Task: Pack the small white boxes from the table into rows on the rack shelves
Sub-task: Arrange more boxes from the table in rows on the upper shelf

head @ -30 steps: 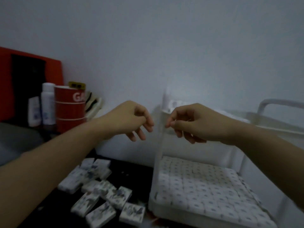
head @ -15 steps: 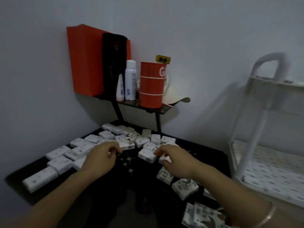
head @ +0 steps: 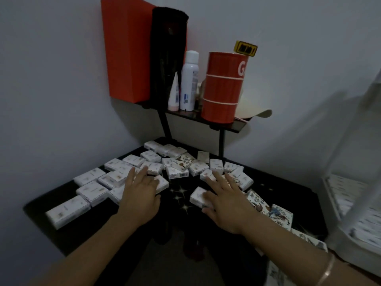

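Hands lie nearest: our left hand (head: 142, 193) and right hand (head: 223, 203) are flat, fingers spread, each resting on small white boxes (head: 90, 190) scattered across the black table (head: 288, 188). At the right, the white rack (head: 340, 223) holds rows of boxes. Beyond, a red can (head: 222, 87) stands on a shelf.

More than twenty boxes (head: 68, 211) crowd one black table (head: 288, 188), a few of them picture-printed; blur hides the exact total. Over them: one left hand (head: 140, 195), one right hand (head: 224, 203), one bracelet (head: 327, 271). One raised shelf (head: 237, 126) carries one red can (head: 222, 89), one spray bottle (head: 189, 81), one tube (head: 174, 93), one orange carton (head: 127, 48), one black case (head: 167, 48) and one yellow tag (head: 245, 48). One white rack (head: 356, 157).
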`<state>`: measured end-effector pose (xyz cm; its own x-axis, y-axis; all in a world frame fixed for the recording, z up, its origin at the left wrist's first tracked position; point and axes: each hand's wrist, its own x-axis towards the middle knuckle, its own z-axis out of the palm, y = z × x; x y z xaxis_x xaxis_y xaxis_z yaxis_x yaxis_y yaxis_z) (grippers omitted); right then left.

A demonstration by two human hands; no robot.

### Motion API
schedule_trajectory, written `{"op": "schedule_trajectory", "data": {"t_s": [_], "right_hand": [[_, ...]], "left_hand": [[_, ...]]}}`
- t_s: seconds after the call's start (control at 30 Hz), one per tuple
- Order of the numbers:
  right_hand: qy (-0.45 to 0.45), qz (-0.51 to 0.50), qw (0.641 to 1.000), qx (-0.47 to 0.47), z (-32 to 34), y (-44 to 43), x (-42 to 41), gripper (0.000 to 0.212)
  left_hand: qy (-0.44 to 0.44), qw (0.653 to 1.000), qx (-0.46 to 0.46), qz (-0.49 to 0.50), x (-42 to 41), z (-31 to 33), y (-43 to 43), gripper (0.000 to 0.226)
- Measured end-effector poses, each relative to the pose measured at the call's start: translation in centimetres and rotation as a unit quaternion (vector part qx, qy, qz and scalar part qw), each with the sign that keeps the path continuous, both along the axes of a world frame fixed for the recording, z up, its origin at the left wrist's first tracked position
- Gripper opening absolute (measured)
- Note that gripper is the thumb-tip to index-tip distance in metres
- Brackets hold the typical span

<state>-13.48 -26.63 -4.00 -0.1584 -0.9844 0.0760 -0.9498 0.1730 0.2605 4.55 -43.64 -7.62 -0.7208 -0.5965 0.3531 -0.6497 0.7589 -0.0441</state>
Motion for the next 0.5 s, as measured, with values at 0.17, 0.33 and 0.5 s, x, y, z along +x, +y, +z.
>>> {"op": "schedule_trajectory", "data": {"t_s": [0.17, 0.33, 0.5], "right_hand": [[-0.173, 0.033, 0.984, -0.037, 0.6, 2.8, 1.4, 0.015], [-0.259, -0.038, 0.965, 0.003, 0.8, 3.8, 1.6, 0.054], [-0.179, -0.007, 0.983, 0.043, 0.7, 4.1, 2.7, 0.056]], "left_hand": [[0.145, 0.961, 0.184, -0.145, 0.9, 0.8, 2.7, 0.020], [0.161, 0.924, 0.318, -0.140, 1.1, 2.2, 4.0, 0.025], [0.041, 0.957, 0.279, -0.071, 1.4, 2.0, 5.0, 0.031]]}}
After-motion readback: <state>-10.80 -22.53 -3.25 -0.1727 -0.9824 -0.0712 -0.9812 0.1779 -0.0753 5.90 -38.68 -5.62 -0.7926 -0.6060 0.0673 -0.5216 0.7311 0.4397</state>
